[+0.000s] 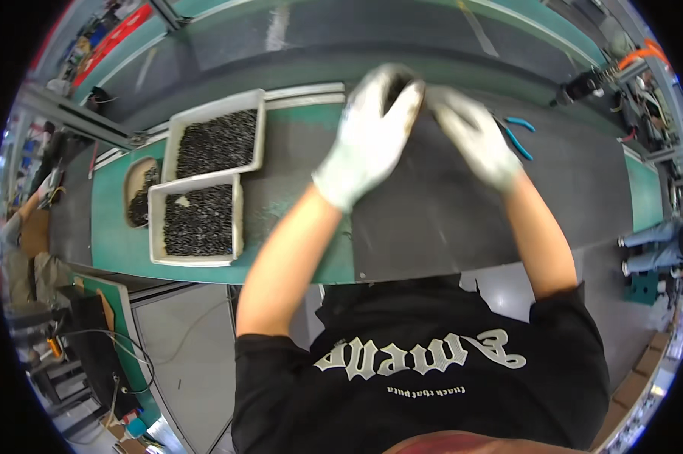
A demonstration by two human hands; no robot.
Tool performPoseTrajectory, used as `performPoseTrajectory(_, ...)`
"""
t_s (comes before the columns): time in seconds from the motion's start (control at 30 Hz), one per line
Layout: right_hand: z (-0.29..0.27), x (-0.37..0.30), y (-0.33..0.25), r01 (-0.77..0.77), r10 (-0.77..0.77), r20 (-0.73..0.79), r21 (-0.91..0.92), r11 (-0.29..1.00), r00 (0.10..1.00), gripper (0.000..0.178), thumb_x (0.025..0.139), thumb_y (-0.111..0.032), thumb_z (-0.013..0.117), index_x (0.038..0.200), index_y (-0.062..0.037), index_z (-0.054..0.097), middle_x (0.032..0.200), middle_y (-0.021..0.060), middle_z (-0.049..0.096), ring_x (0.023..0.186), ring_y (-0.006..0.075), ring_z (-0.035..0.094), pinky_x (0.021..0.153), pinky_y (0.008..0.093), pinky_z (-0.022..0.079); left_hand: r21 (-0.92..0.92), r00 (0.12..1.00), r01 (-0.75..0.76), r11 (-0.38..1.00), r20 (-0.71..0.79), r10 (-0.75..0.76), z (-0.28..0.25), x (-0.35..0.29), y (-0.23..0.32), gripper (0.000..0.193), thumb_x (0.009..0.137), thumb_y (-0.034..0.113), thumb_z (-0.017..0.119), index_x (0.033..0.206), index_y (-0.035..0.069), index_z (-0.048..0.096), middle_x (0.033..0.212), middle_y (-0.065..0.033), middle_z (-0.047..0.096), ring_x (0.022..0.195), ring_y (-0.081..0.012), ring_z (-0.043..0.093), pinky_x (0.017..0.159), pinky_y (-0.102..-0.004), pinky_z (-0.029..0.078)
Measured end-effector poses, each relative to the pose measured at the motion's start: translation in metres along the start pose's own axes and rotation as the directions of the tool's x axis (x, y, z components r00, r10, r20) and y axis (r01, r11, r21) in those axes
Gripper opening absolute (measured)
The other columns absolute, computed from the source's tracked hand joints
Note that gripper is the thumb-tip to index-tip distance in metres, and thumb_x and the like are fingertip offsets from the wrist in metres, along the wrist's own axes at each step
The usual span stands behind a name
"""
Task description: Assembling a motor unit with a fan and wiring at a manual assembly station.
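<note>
Both my hands wear white gloves and are raised close together over the far part of the dark mat (432,219). My left hand (372,129) has its fingers and thumb curled around something dark that I cannot make out. Beside it, my right hand (478,136) reaches inward with bent fingers; their tips are smeared by motion, and whether they hold anything is unclear. Just right of that hand lie pliers with blue handles (520,144).
To the left, two white bins (260,144) (237,219) hold many small black parts, next to a smaller tan tub (133,185). A black power tool (580,88) with an orange hose hangs at the far right. Beyond the table runs a dark conveyor (341,38). Another person's hand (50,184) shows far left.
</note>
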State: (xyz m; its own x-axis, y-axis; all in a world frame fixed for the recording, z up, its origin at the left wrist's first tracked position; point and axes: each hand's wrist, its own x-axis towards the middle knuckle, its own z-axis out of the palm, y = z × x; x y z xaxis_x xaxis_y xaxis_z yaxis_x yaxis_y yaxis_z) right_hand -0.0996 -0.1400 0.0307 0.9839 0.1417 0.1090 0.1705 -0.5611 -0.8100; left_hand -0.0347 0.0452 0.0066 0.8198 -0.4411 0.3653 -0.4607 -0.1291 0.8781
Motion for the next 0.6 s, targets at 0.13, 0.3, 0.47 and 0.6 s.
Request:
performPoseTrajectory(0.13,0.034,0.043,0.087,-0.017,-0.015,-0.030,-0.842,0.539,0.999,0.067,0.095,-0.049,0.054,0.153,-0.0199,0.037,0.161,0.0168,0.026,0.150,0.0366,0.020,0.121,0.0489,0.020,0.894,0.990,-0.069,0.443,0.116,-0.080,0.019,0.007,-0.077,0.065,0.096,0.056,0.048,0.148,0.017,0.045,0.158,-0.0199,0.032,0.145,-0.0412,0.029,0.118,-0.0570,0.021)
performPoseTrajectory(0.3,0.035,0.043,0.094,-0.013,-0.080,-0.086,-0.761,0.649,0.993,0.067,0.092,-0.051,0.056,0.151,-0.0209,0.042,0.159,0.0152,0.032,0.149,0.0360,0.022,0.122,0.0506,0.015,0.889,0.994,-0.050,0.455,0.089,-0.065,0.016,-0.001,-0.081,0.068,0.093,0.056,0.051,0.148,0.016,0.046,0.156,-0.0200,0.034,0.146,-0.0396,0.028,0.119,-0.0556,0.020)
performPoseTrajectory(0.47,0.019,0.040,0.063,-0.057,0.018,-0.069,-0.612,0.789,0.997,0.060,0.092,-0.042,0.056,0.142,-0.0097,0.051,0.150,0.0269,0.039,0.143,0.0451,0.030,0.121,0.0527,0.019,0.870,0.996,-0.085,0.485,0.094,0.006,0.018,0.000,-0.087,0.063,0.092,0.052,0.057,0.142,0.014,0.051,0.150,-0.0208,0.042,0.143,-0.0388,0.034,0.119,-0.0558,0.021)
performPoseTrajectory(0.6,0.022,0.042,0.055,-0.082,0.052,-0.067,-0.612,0.786,0.996,0.056,0.093,-0.040,0.056,0.141,-0.0099,0.052,0.150,0.0258,0.040,0.143,0.0430,0.031,0.120,0.0510,0.021,0.678,0.801,-0.403,0.615,-0.063,0.596,0.020,0.003,-0.124,0.054,0.091,0.033,0.064,0.134,0.002,0.054,0.139,-0.0283,0.050,0.135,-0.0442,0.042,0.111,-0.0546,0.034)
